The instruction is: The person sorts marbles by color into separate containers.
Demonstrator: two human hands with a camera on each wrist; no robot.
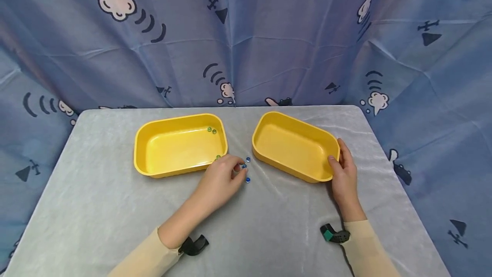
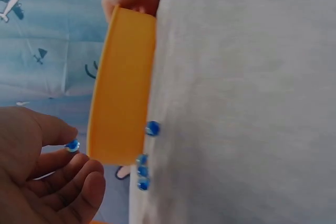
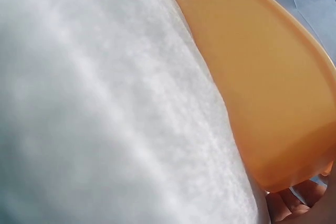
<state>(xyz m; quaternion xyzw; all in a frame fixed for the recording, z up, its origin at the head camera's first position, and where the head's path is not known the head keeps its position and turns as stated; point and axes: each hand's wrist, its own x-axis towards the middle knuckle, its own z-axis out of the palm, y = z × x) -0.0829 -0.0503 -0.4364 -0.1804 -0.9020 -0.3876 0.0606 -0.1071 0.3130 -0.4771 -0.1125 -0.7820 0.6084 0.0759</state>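
Blue printed curtain (image 1: 269,61) backs a tabletop (image 1: 107,225) covered with grey cloth. Two yellow units are spaced apart toward the far side: left tray (image 1: 169,148) and right tray (image 1: 294,144).

Left hand (image 1: 223,179): positioned at the left tray's near right corner; grip narrow — one blue marble (image 2: 72,145) pinched at the fingertips. Right hand (image 1: 344,178): grip holding the right tray's right end, thumb at the rim.

Loose blue marbles (image 2: 152,128) lie on the cloth between the trays. Green marbles (image 1: 214,131) rest inside the left tray — two at its far right corner.
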